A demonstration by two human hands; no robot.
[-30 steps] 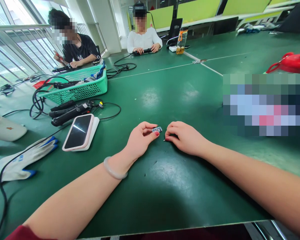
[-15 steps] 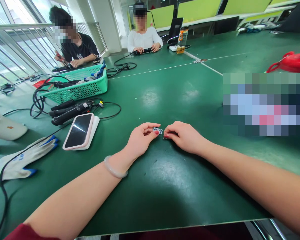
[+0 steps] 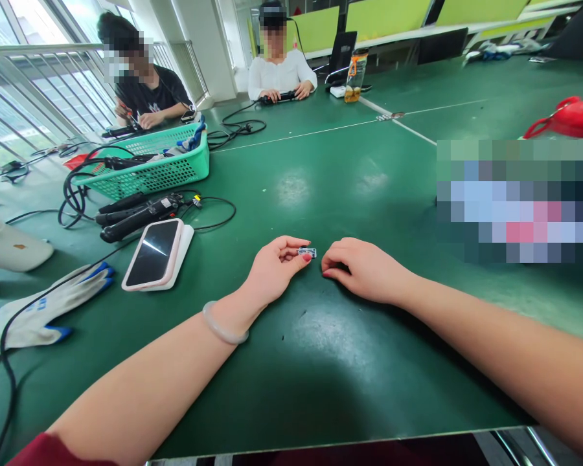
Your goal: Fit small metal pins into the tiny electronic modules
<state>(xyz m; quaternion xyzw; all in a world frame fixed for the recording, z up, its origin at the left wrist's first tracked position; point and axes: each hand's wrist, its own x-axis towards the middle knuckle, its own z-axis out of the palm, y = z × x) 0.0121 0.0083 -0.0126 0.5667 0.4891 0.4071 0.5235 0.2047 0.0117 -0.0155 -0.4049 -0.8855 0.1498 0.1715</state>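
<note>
My left hand [image 3: 276,265], with a pale bangle [image 3: 223,325] at its wrist, is closed in a pinch. Between thumb and fingers it holds a small flat rectangular piece [image 3: 308,252] with a blue and white pattern, perhaps a small circuit board. Just to the right, apart from that piece, is my right hand [image 3: 354,266], its thumb and fingers curled together low over the table [image 3: 252,382]. Whatever lies between those fingertips, if anything, is hidden or too small to name.
Left of my hands lies a phone [image 3: 155,254] on a white box-like object. Behind it are black handled devices [image 3: 140,217] with cables and a green basket [image 3: 150,175]. A glove [image 3: 53,307] lies at the left. Two people sit across the table, near a bottle [image 3: 354,77].
My right hand moved in close to the small piece, then drew back right. The tiny silvery bit seen earlier at its fingertips no longer shows. My left hand stays nearly still, the piece tilting slightly.
</note>
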